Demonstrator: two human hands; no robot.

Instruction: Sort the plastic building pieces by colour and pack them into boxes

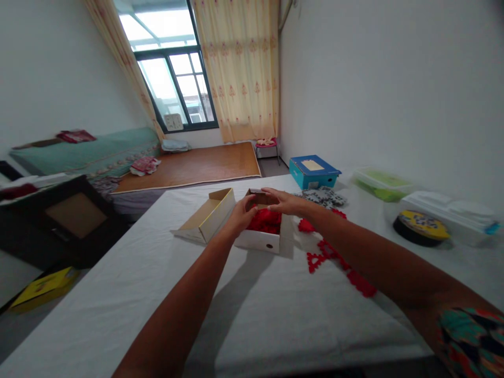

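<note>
An open white box (258,242) stands on the white-covered table, with bunched red material (265,220) inside. My left hand (242,212) is at the box's left side, its fingers curved over the rim. Over the right side reaches my right hand (283,202), its fingers bent above the red material. What the fingertips touch inside is too small to tell. The box's lid (208,216) lies open on the left. Red lacy pieces (315,260) are spread on the cloth to the right, partly behind my right forearm.
Behind my right arm are a blue box (315,170) and a grey patterned piece (325,196). A green-filled plastic container (381,184), a white container (452,210) and a round yellow-and-black tin (421,227) line the right side. A yellow box (45,289) sits low at left.
</note>
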